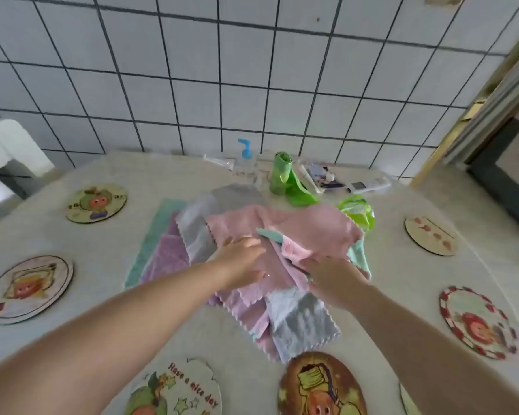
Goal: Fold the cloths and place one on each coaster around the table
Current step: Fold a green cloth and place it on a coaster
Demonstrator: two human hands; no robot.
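left hand lies flat, fingers spread, right hand pinches the pink cloth; lifting risks dragging overlapping cloths askew.

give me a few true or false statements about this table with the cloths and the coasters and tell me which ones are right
1. Both bare hands, left hand and right hand, are on the pile of fuzzy pastel cloths. True.
2. A folded cloth already lies on the round picture coaster at far left. False: it is bare.
3. A clear pump bottle with a blue top stands near the tiled wall. True.
4. The green roll of bags lies on the coaster reading "Have a nice day". False: it stands upright at the back of the table.
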